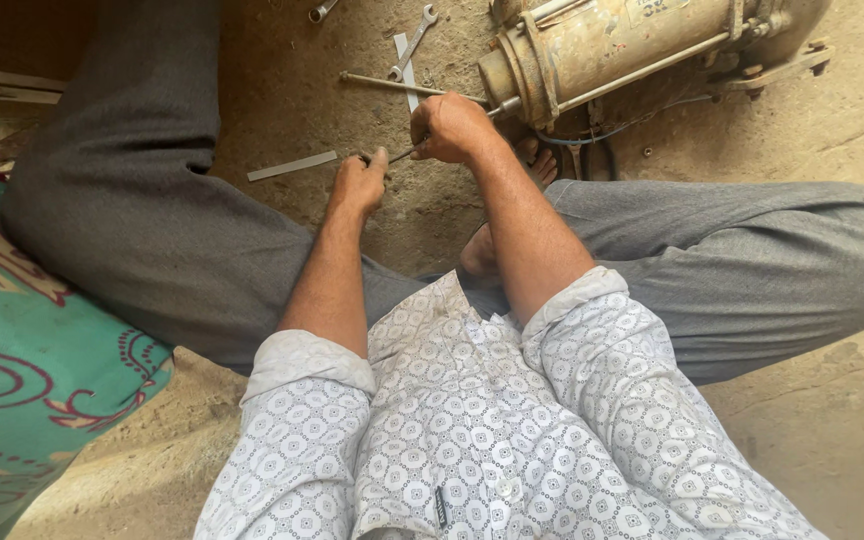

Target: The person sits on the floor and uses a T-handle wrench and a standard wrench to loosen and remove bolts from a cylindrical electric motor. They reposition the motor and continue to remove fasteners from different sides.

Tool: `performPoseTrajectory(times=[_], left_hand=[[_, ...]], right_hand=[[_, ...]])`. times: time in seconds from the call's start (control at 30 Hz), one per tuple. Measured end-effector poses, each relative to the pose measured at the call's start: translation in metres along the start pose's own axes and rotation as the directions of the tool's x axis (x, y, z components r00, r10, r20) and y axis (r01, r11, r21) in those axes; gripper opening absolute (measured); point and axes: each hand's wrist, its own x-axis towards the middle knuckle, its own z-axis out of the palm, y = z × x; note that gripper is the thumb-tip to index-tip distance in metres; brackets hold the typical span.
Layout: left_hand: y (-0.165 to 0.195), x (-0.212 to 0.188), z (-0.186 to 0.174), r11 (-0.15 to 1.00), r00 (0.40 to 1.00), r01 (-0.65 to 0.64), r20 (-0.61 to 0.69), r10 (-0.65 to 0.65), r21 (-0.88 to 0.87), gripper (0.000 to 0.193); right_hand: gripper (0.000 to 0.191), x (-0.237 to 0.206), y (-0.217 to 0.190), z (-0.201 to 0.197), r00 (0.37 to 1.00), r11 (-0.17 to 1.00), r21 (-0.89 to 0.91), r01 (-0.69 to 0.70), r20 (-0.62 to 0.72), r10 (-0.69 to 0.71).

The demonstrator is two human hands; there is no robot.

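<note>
I sit cross-legged on a dusty floor in grey trousers and a patterned white shirt. A thin metal rod [402,153] runs between my two hands. My left hand [359,183] is closed on its near end, low on the ground. My right hand [449,127] grips the rod higher up, where it leads into the end of a rusty yellowish cylindrical motor housing [602,50] lying on its side.
A second long rod [382,82], an open-ended spanner [414,40], another spanner [322,12] and two flat metal strips [292,166] lie on the floor beyond my hands. A green patterned cloth [22,370] lies at the left. My bare foot [479,255] rests between my knees.
</note>
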Motion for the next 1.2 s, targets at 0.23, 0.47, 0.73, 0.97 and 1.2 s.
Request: performPoseTrajectory(times=[0.23,0.47,0.73,0.97,1.2], left_hand=[[0.005,-0.002,-0.004,0.85,0.95,0.301,0.057,-0.307,-0.432,0.035],[0.0,-0.006,-0.004,0.925,0.97,-0.146,-0.134,0.204,0.35,0.088],[0.001,-0.015,0.004,0.717,0.955,-0.297,0.209,0.212,0.63,0.059],[0.002,-0.014,-0.003,0.838,0.94,-0.25,0.329,0.091,0.485,0.068],[0.015,-0.018,-0.046,0.981,0.88,-0.016,0.468,-0.078,0.193,0.057]], right_hand=[[0.019,0.004,-0.001,0.001,0.996,0.988,0.144,-0.051,0.081,0.04],[0.023,0.002,0.0,0.006,0.999,0.999,-0.008,-0.042,0.017,0.042],[0.023,0.001,0.002,0.012,0.991,0.993,-0.103,-0.055,0.113,0.066],[0.023,0.0,0.002,0.015,0.979,0.993,-0.106,-0.056,0.189,0.075],[0.023,0.001,0.001,0.013,0.99,0.997,-0.071,-0.011,0.138,0.021]])
